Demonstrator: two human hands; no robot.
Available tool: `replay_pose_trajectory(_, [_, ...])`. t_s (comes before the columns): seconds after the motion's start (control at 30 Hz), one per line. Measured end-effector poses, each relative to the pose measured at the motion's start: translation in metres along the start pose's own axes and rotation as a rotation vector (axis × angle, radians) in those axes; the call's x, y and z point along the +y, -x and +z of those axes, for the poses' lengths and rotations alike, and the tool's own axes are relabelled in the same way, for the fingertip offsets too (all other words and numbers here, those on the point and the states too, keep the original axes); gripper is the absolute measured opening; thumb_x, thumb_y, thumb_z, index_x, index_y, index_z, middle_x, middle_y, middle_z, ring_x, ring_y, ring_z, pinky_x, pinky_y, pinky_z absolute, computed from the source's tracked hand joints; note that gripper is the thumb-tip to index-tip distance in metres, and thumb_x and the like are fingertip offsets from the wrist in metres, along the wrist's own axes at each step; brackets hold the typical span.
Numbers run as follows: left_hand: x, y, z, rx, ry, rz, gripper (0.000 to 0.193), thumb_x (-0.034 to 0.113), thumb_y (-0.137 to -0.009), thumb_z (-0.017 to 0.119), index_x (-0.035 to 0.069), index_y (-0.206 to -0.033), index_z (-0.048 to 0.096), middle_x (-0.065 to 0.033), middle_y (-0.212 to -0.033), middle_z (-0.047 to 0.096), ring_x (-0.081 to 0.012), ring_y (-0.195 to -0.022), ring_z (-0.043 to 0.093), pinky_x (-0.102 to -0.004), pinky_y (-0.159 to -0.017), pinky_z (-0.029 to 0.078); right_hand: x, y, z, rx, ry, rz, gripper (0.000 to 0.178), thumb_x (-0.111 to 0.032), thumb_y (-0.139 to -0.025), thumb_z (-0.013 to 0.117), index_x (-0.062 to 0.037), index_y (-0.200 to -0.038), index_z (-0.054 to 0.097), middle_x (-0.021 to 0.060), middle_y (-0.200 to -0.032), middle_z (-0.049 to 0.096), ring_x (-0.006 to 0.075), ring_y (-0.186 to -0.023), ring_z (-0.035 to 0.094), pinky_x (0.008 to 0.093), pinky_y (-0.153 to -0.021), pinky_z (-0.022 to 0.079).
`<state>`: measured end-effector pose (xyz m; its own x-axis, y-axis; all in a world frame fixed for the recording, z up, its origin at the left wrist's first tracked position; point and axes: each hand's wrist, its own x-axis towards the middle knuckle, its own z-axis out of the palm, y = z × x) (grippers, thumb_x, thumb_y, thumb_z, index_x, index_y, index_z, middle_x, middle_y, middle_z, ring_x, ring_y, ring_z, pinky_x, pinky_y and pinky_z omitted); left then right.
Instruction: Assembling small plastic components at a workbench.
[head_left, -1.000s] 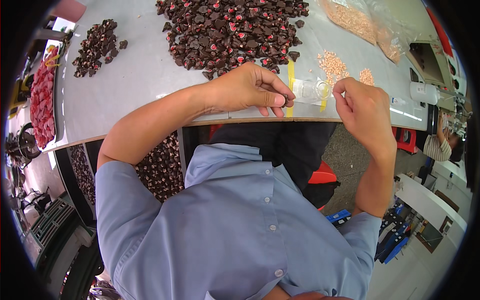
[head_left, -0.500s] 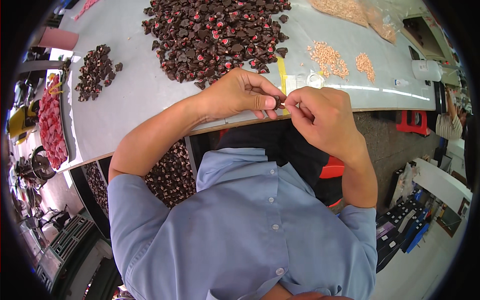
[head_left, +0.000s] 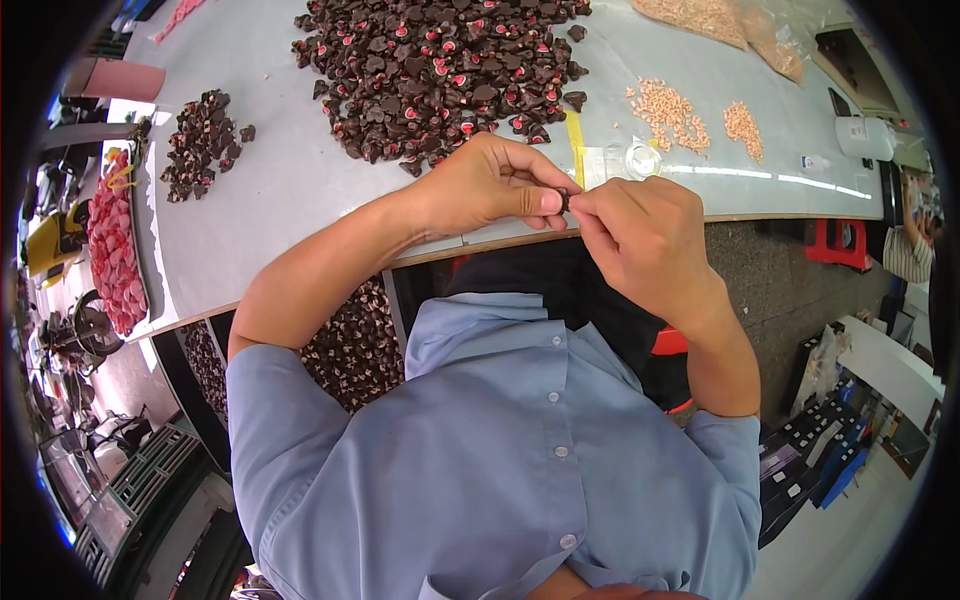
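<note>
Dark brown and small, a knobbly piece [head_left: 565,202] is at the table's near edge, pinched between the thumb and fingertips of your left hand [head_left: 495,190]. Your right hand [head_left: 650,235] is curled closed, its fingertips meeting the piece; whether they grip anything is hidden. Just beyond, a clear disc [head_left: 642,159] lies beside yellow tape [head_left: 574,140] on the grey table [head_left: 270,150]. Farther out are two piles of pale bits [head_left: 668,115] to your right, a large heap of dark pieces [head_left: 440,80] ahead, a smaller heap [head_left: 205,145] to your left, and, at far left, a tray of red pieces [head_left: 115,245].
</note>
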<state>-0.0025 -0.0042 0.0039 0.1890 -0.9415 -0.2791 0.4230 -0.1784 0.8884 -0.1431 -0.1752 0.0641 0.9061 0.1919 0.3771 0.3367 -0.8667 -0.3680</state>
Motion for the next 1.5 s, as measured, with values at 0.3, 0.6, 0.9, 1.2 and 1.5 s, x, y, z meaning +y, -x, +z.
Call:
replay_pose_trajectory(0.3, [-0.002, 0.001, 0.002, -0.036, 0.051, -0.006, 0.026, 0.011, -0.091, 0.073, -0.003, -0.112, 0.07, -0.0146, -0.101, 0.074, -0.0184, -0.088, 0.073, -0.0291, -0.077, 0.059, -0.004, 0.01, 0.0, 0.058, -0.42, 0.562, 0.02, -0.012, -0.082, 0.08, -0.005, -0.082, 0.061, 0.0051, -0.061, 0.06, 0.0138, -0.051, 0.056, 0.0277, -0.049, 0.042])
replay_pose_trajectory(0.6, [-0.004, 0.001, 0.0, -0.039, 0.102, 0.0, 0.024, 0.01, -0.091, 0.073, -0.004, -0.111, 0.07, -0.0158, -0.099, 0.074, -0.0187, -0.087, 0.073, -0.0291, -0.076, 0.059, -0.004, 0.012, -0.003, 0.007, -0.508, 0.521, 0.014, 0.0, -0.083, 0.076, -0.0013, -0.085, 0.062, 0.0008, -0.063, 0.058, 0.0049, -0.054, 0.048, 0.0235, -0.05, 0.038])
replay_pose_trajectory(0.9, [-0.001, 0.001, 0.002, -0.011, 0.081, -0.021, 0.024, 0.009, -0.091, 0.072, -0.003, -0.111, 0.07, -0.0157, -0.102, 0.074, -0.0195, -0.089, 0.073, -0.0289, -0.077, 0.059, -0.006, 0.013, 0.01, 0.152, -0.196, 0.158, 0.016, 0.005, -0.075, 0.072, -0.0066, -0.083, 0.064, 0.0015, -0.061, 0.057, 0.0159, -0.047, 0.054, 0.0296, -0.047, 0.04])
replay_pose_trajectory(1.2, [0.0, 0.002, 0.001, -0.044, 0.037, -0.013, 0.025, 0.012, -0.094, 0.07, -0.004, -0.113, 0.069, -0.0143, -0.101, 0.074, -0.0186, -0.089, 0.073, -0.0286, -0.078, 0.06, 0.0, 0.017, 0.019, 0.205, -0.217, 0.105, 0.017, 0.005, -0.073, 0.072, -0.0062, -0.082, 0.062, 0.0011, -0.058, 0.056, 0.0163, -0.045, 0.052, 0.0301, -0.046, 0.038])
replay_pose_trajectory(1.5, [-0.001, 0.001, -0.001, -0.171, 0.181, -0.121, 0.03, 0.014, -0.094, 0.071, -0.006, -0.115, 0.065, -0.017, -0.107, 0.072, -0.0206, -0.092, 0.073, -0.0295, -0.08, 0.06, 0.004, 0.014, 0.004, 0.18, -0.142, -0.1, 0.018, 0.007, -0.073, 0.071, -0.0056, -0.082, 0.062, 0.0017, -0.059, 0.058, 0.0161, -0.047, 0.054, 0.0302, -0.045, 0.038])
